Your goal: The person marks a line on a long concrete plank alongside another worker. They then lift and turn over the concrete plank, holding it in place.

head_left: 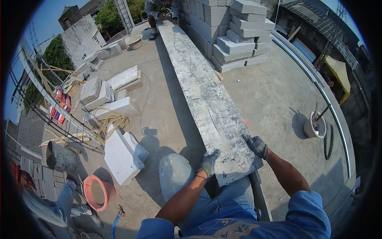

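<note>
A long, flat plank (207,95), grey-white and stained, runs from my lap up to a co-worker at the far end. Both my hands wear dark gloves. My left hand (208,162) is closed around the plank's left edge near its close end. At the right edge, a little farther up, my right hand (256,146) grips the plank with the thumb side on top. The fingers under the plank are hidden. The co-worker's hands (169,18) are at the plank's far end.
Stacked grey blocks (234,40) stand beyond the plank's right side. White blocks (123,155), a coiled hose (113,121) and a pink bucket (97,192) lie left. Another person's legs (59,203) are at lower left. A white bucket (315,126) stands right.
</note>
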